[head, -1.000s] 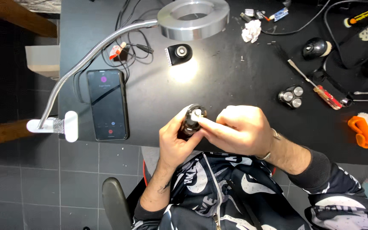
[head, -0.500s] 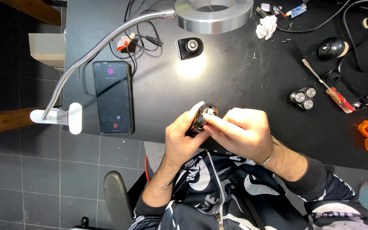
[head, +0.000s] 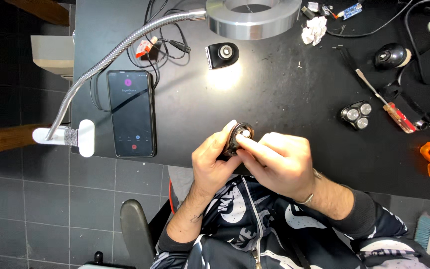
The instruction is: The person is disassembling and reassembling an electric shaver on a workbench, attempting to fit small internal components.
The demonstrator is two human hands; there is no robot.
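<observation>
While the left hand [head: 214, 162] closes around a small round dark part [head: 237, 139], gripping it from the side with the thumb up along its rim, the right hand [head: 279, 162] comes over it with the fingers drawn narrow, and the fingertips [head: 242, 141] press on a pale piece at the centre of the part. Whether they pinch this piece or only push on it, I cannot tell. The part is held just above the near edge of the black table [head: 274, 89], close to the person's chest. I judge that this is a fitting or loosening step on the centre piece; the next move seems to need a steady left hand and a fine turn or pull from the right fingers. Further out lie a three-headed shaver head [head: 356, 114], a red-handled screwdriver [head: 386, 102], a phone [head: 131, 113] and a ring lamp [head: 253, 17].
</observation>
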